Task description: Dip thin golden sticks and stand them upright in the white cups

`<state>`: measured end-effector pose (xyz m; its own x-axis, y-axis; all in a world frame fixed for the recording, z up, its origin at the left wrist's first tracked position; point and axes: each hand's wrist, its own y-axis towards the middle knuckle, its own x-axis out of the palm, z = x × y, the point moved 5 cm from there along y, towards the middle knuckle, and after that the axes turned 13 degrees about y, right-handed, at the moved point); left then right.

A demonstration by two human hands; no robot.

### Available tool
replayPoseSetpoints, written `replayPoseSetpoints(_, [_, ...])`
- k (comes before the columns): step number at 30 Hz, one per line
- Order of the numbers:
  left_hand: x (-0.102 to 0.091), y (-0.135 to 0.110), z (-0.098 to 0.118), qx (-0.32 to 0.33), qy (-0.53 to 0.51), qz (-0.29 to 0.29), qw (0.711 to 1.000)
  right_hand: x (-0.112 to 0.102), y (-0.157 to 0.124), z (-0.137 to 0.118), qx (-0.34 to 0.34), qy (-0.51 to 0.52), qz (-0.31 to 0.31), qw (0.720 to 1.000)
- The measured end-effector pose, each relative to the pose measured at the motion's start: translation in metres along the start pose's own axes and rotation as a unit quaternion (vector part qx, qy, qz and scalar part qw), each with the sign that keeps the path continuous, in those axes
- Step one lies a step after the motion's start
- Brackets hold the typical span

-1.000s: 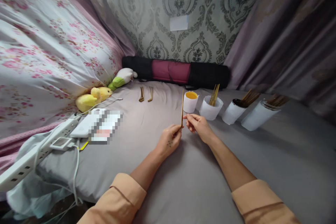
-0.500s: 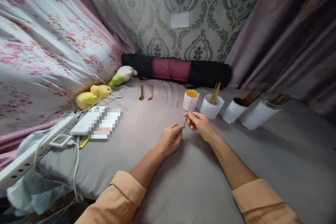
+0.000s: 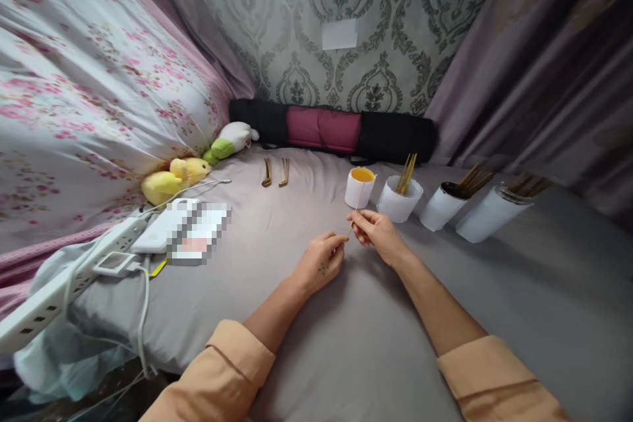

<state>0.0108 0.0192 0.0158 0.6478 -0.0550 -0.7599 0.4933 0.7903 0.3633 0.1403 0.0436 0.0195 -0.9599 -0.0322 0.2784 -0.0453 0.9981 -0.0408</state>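
Note:
A thin golden stick (image 3: 357,210) leans up and to the right, its upper end over a white cup with a yellow inside (image 3: 359,187). My right hand (image 3: 378,235) pinches the stick near its lower end. My left hand (image 3: 320,262) rests on the grey sheet just left of it, fingers curled, fingertips close to the stick's bottom tip. Right of the yellow cup stand a white cup (image 3: 399,198) with golden sticks, a dark-rimmed white cup (image 3: 441,205) with brown sticks, and a wrapped glass jar (image 3: 489,213) with sticks.
Two bent golden pieces (image 3: 275,173) lie farther back on the grey sheet (image 3: 297,316). A black and maroon roll (image 3: 332,129) lies along the wall. Plush toys (image 3: 173,181), a white power strip (image 3: 64,283) with cables and a floral quilt (image 3: 89,92) fill the left.
The stick stood upright in my left hand's pinch a second ago. My right hand has taken it and tilted it to the right toward the yellow cup; my left hand has sunk lower.

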Motion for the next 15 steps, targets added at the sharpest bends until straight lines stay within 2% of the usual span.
replayPoseSetpoints(4, [0.001, 0.0, -0.001, -0.021, -0.028, 0.001, 0.999, -0.001, 0.0, 0.002, 0.003, -0.005, -0.001, 1.0])
replayPoseSetpoints(8, [0.004, 0.0, -0.007, -0.088, -0.111, -0.014, 0.99, -0.003, 0.001, 0.003, 0.001, -0.008, -0.006, 1.0])
replayPoseSetpoints(11, [0.008, 0.0, -0.01, -0.153, -0.192, -0.049, 0.968, -0.003, 0.001, 0.002, -0.003, -0.008, -0.012, 1.0])
replayPoseSetpoints(15, [0.011, -0.001, -0.011, -0.229, -0.3, -0.088, 0.922, -0.003, 0.001, 0.001, -0.003, -0.016, -0.011, 1.0])
